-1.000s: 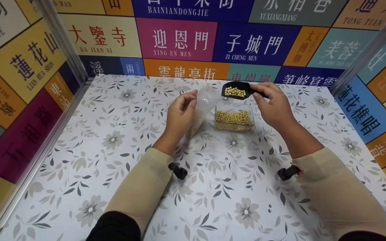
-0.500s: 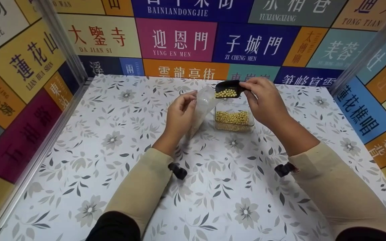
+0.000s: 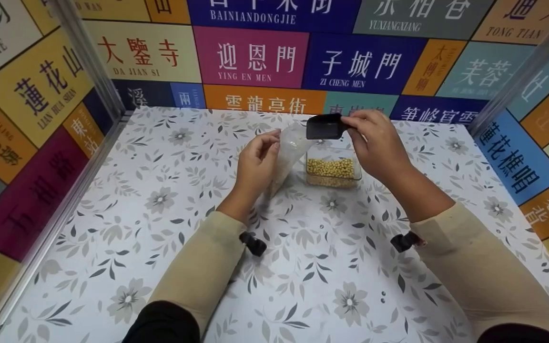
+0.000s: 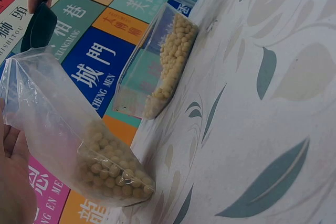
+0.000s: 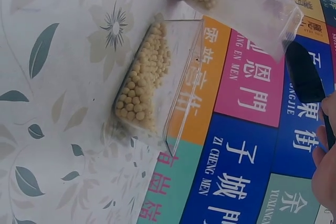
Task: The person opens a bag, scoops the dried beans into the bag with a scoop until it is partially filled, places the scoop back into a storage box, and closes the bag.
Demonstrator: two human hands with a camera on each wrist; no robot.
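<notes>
My left hand [image 3: 258, 159] grips the upper edge of a clear plastic bag [image 3: 291, 152], which stands tilted on the table. Soybeans [image 4: 113, 169] fill the bag's lower part, as the left wrist view shows. In my right hand [image 3: 379, 143] is the handle of a black scoop [image 3: 324, 127], held between thumb and fingers. The scoop's lip tips down at the bag's mouth, and no beans show in it from the head view. Below the scoop sits a clear rectangular container [image 5: 181, 85] holding more soybeans [image 3: 330, 167].
A white tablecloth [image 3: 274, 286] with grey flowers and leaves covers the table. Colourful panels [image 3: 250, 56] with printed characters stand behind and at both sides. A metal post [image 3: 88, 57] rises at the back left corner. Black wrist cameras [image 3: 254, 244] sit on both sleeves.
The scoop has moved left from above the container to the bag's mouth and tipped over. Its beans have left it. My left hand and the bag have hardly moved.
</notes>
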